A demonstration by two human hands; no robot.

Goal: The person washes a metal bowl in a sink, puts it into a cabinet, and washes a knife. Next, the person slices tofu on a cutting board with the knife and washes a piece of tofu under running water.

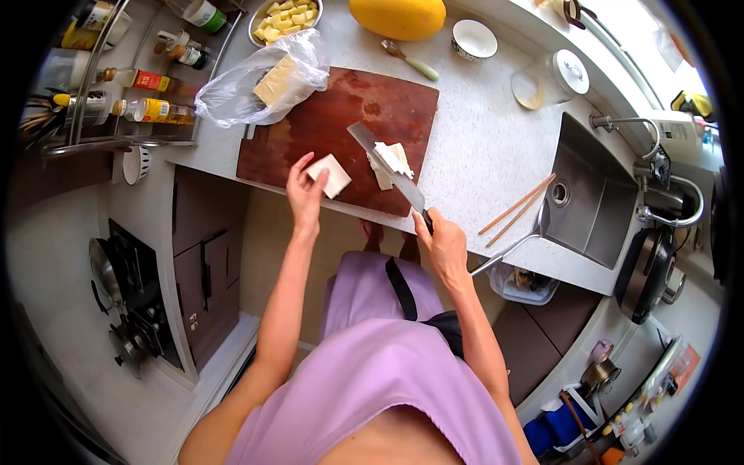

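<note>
My left hand [304, 194] is at the front edge of the reddish-brown cutting board [291, 139], its thumb and fingers against the left side of a white tofu block [332, 177]. My right hand [443, 246] is closed around the dark handle of a kitchen knife [397, 177]. The knife's wide blade slants up to the left across the board. Against its far side lie several white tofu slices [395, 158], partly hidden by the blade. A yellowish block [274, 80] rests in a clear plastic bag [232, 91] at the board's upper left corner.
Beyond the board are a bowl of yellow cubes [285, 20], a large yellow melon [398, 17], a peeler-like tool [411, 60], a small white bowl [474, 40] and a glass jar [539, 81]. Chopsticks [518, 204] and a metal utensil [511, 249] lie by the sink [601, 194]. Bottles [153, 111] stand left.
</note>
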